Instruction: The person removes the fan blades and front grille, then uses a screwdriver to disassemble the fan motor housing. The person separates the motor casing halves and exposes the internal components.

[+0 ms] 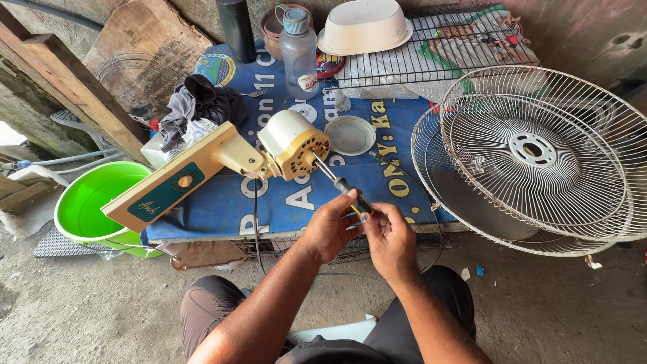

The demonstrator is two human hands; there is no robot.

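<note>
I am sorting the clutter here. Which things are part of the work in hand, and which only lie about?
In use: screwdriver, fan motor, left hand, right hand.
Lying about: fan guards, bottle, green basin, white bowl, rag.

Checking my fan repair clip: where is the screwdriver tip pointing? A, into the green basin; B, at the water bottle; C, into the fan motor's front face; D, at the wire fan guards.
C: both hands hold the screwdriver, its shaft meeting the motor housing.
</note>
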